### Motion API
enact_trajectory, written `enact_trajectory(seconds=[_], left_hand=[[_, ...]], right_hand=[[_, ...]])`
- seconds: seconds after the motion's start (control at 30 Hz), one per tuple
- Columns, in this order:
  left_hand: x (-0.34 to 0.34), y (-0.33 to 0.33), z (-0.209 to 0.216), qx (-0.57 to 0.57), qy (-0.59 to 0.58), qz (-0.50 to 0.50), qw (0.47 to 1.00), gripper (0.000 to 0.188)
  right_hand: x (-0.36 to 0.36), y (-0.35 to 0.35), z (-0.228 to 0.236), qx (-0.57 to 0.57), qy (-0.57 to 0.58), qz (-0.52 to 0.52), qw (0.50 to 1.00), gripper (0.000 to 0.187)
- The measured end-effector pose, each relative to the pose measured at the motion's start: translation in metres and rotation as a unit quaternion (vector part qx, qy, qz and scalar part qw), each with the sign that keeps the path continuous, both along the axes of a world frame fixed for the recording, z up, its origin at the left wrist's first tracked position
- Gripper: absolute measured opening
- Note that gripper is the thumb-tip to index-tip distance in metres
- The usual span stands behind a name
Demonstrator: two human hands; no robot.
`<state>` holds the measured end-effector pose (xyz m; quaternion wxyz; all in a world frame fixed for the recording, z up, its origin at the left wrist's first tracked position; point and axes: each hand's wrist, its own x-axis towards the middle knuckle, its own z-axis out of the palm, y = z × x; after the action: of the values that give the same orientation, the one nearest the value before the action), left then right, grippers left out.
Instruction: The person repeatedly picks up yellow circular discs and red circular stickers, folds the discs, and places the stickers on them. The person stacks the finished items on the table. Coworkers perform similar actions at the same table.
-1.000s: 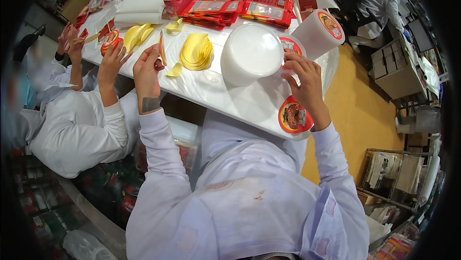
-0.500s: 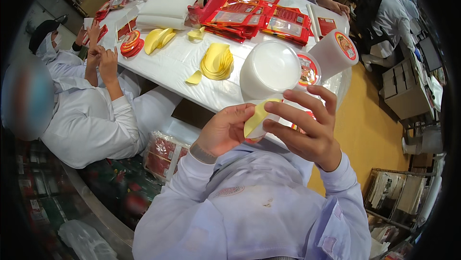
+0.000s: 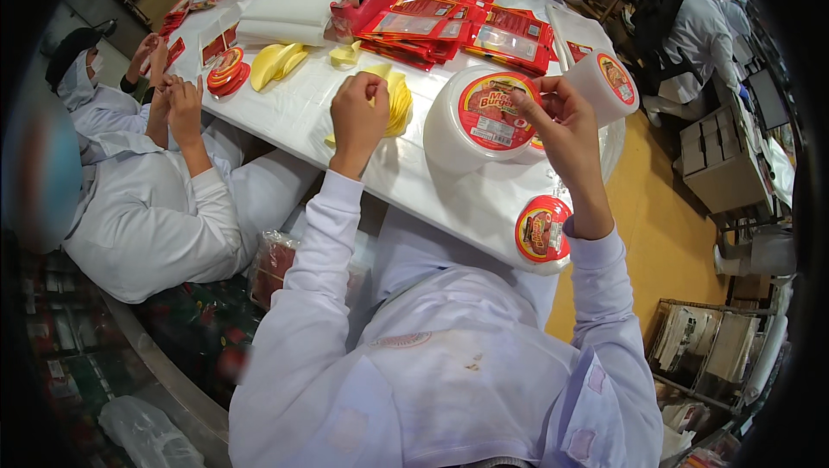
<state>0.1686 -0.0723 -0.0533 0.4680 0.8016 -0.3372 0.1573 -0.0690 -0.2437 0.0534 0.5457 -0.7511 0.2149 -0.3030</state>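
Observation:
A round red-and-yellow label [image 3: 494, 114] covers the top of a wide, translucent white cylinder [image 3: 446, 147] on the table. My right hand [image 3: 567, 127] is at the label's right edge, its thumb over the edge and its other fingers curled. My left hand [image 3: 358, 118], fingers closed, hovers at a pile of yellow peeled backing pieces [image 3: 399, 101]; what it pinches, if anything, is hidden. Nearer me, at the table's front edge, lies another white cylinder with a red label [image 3: 542, 230]. A third labelled white cylinder [image 3: 600, 92] leans behind my right hand.
Stacks of red printed packets [image 3: 423, 23] and a red tape dispenser [image 3: 367, 6] occupy the table's far side. A white roll [image 3: 298, 15], more yellow pieces [image 3: 275, 64] and round red labels [image 3: 227, 71] lie farther left. Co-workers [image 3: 164, 218] sit around the table.
My hands have separated. The label now lies on the cylinder, whose top was bare. My left hand moved up and left to the yellow pile; my right hand moved up to the label's edge.

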Motion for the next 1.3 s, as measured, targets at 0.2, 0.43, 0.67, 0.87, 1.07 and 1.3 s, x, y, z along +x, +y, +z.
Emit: enact_trajectory(seconds=[0.2, 0.43, 0.67, 0.87, 1.07, 1.3], left_hand=[[-0.001, -0.016, -0.036, 0.093, 0.015, 0.005, 0.996, 0.031], [-0.032, 0.011, -0.006, -0.010, -0.070, 0.034, 0.997, 0.022], [-0.205, 0.018, 0.003, -0.016, -0.140, -0.401, 0.905, 0.022], [-0.243, -0.017, -0.031, 0.108, -0.148, -0.422, 0.888, 0.035], [-0.236, -0.009, -0.033, 0.097, -0.179, -0.444, 0.872, 0.030], [-0.212, 0.000, -0.007, -0.052, -0.167, -0.340, 0.924, 0.021]], right_hand=[[0.005, 0.015, -0.005, -0.290, 0.052, -0.092, 0.951, 0.046], [-0.005, 0.024, -0.002, -0.451, -0.010, -0.136, 0.882, 0.051], [-0.025, 0.021, -0.018, -0.452, -0.056, 0.012, 0.890, 0.022], [-0.040, 0.005, -0.004, -0.359, -0.155, -0.097, 0.915, 0.018], [-0.059, -0.037, -0.054, -0.432, -0.067, -0.158, 0.885, 0.012], [-0.061, -0.034, -0.080, -0.477, 0.038, -0.078, 0.875, 0.017]])
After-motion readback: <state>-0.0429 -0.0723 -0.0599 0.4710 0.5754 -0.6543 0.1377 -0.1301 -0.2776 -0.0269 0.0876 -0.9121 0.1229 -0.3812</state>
